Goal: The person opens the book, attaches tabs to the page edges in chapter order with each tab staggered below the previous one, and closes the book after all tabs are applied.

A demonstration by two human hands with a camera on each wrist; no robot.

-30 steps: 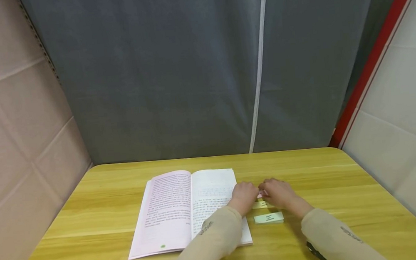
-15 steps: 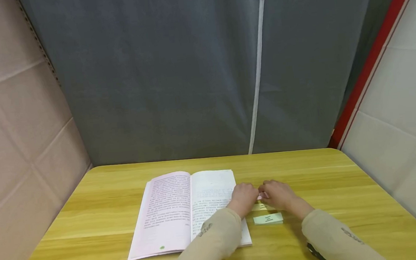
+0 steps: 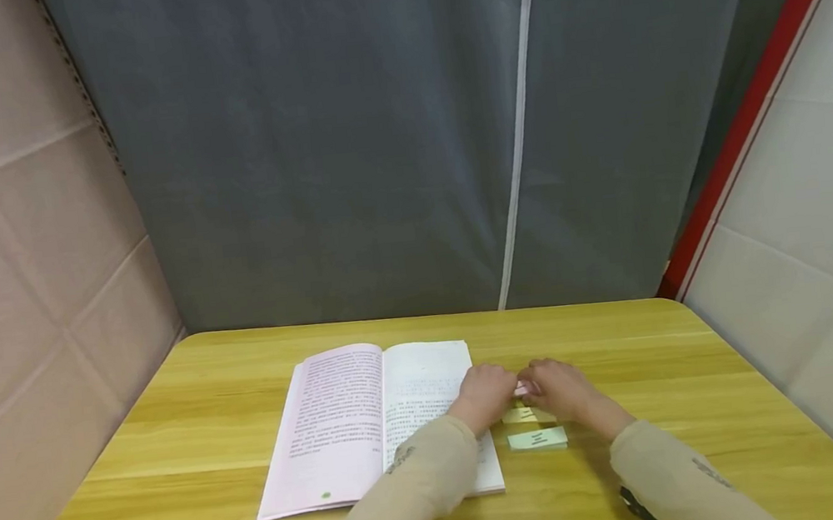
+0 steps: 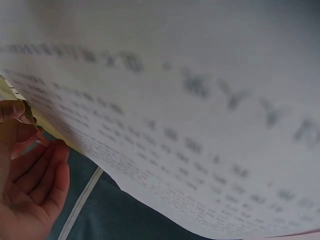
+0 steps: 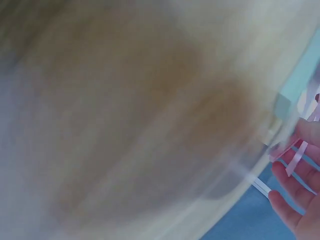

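Pinching pink paper strips (image 3: 522,388) between thumb and fingers of the right hand (image 3: 558,387), just off the right edge of the open book (image 3: 427,368). Also clamped on the pink paper with the left hand (image 3: 488,389), fingertips near the other hand's. Showing more than one pink edge in the right wrist view; can't tell whether folded or separate.

Just nearer the body: yellow sticky-note stack (image 3: 520,416), partly hidden by the hands, then green sticky-note stack (image 3: 537,439), both flat on the table (image 3: 619,332).

Risks, by judgement:
- Could tear or crease the pink paper by pulling hard or crooked; looks thin and narrow.
- Could peel several layers at once by pinching too thick an edge.
- Could end up stuck to a fingertip, if adhesive-backed and touched on the wrong face.
- Could nudge the yellow stack by dropping the right hand; sits very close.
- Could shift the book or ruffle a page by dragging the left sleeve (image 3: 423,485), lying over the right page.
- Could misjudge the grip: mostly covered by fingers in the head view.
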